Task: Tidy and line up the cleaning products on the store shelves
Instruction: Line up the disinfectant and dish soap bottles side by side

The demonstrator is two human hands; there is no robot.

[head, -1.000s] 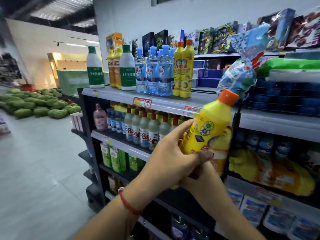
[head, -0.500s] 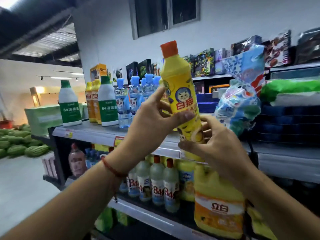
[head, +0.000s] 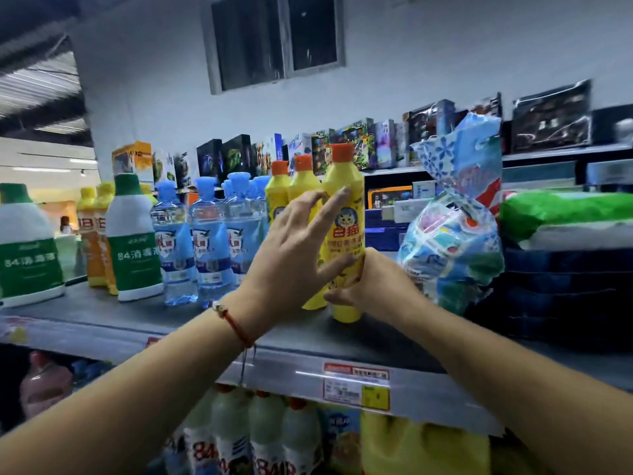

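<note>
The yellow bottle (head: 343, 214) is standing upright on the top shelf (head: 102, 323), just right of 2 matching yellow bottles (head: 291, 186). It is looking rigid, smooth plastic, probably full and slippery, best held low on the body. The right hand (head: 373, 286) is curling around its base; the left hand (head: 291, 258), fingers spread, is touching its label.

Both arms reach forward and up. The left hand (head: 294, 255) is spread, fingers straight; the right hand (head: 373, 286) has its fingers curled in a grip.
</note>
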